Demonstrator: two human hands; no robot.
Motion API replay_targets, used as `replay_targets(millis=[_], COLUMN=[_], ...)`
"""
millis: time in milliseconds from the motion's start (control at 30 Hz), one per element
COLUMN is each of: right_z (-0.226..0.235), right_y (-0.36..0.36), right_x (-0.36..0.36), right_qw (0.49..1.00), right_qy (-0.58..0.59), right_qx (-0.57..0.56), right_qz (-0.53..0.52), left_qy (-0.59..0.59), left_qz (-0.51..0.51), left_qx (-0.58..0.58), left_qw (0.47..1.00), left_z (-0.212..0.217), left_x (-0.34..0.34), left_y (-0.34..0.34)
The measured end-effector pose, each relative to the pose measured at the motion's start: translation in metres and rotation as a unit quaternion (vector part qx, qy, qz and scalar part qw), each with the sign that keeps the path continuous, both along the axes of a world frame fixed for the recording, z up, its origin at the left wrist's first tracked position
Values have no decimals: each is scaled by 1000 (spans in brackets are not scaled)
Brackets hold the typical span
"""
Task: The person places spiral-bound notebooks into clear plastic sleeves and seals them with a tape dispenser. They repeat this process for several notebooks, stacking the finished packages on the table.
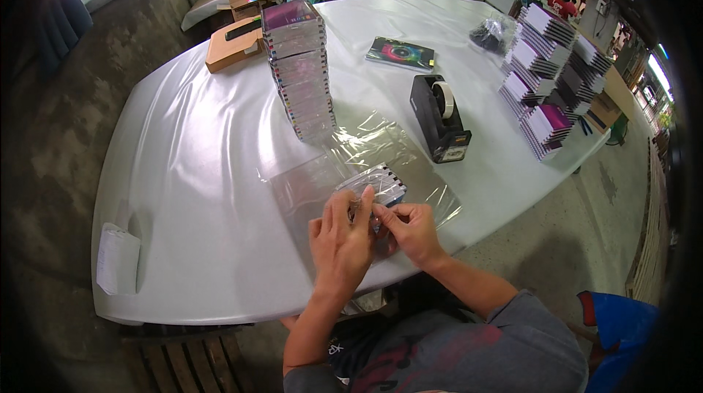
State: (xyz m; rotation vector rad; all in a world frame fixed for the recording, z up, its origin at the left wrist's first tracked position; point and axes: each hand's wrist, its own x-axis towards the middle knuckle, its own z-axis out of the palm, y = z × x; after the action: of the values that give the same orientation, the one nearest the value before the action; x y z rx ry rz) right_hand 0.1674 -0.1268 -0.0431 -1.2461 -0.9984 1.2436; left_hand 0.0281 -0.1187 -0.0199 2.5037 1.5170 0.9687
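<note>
A small spiral-bound notebook [375, 181], partly wrapped in clear film, lies near the table's front edge. Over its near end, my left hand [339, 241] bends its fingers and holds the wrapped notebook down. My right hand [416, 236] is closed in a pinch at the notebook's near right end, on a fold of the film as far as I can see. Beneath both hands, sheets of clear plastic film [304, 186] spread across the tabletop. The fingertips partly cover the notebook's near end.
A tall stack of wrapped notebooks [302, 75] rises beyond my left hand. Ahead to the right stands a black tape dispenser [439, 122], with a dark-covered book [400, 54] behind it. Piled notebooks [545, 64] line the right edge. A white roll [118, 260] sits at far left.
</note>
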Motion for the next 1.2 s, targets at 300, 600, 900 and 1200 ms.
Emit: replay_targets(millis=[300,600,900,1200], right_z=[-34,-86,-65,-20], right_y=[7,4,-35,36], right_x=[6,19,-5,38], right_qw=[988,926,924,950], right_qy=[-97,-283,-90,137], right_qx=[109,245,50,222], right_qz=[-42,-41,367,172], left_qy=[4,136,19,-196], left_qz=[-63,-55,-44,-98], left_qx=[-25,-125,-194,-128], left_qw=[998,981,980,967], left_z=[27,62,55,-44], left_x=[-8,12,30,-34], left_y=[9,37,64,8])
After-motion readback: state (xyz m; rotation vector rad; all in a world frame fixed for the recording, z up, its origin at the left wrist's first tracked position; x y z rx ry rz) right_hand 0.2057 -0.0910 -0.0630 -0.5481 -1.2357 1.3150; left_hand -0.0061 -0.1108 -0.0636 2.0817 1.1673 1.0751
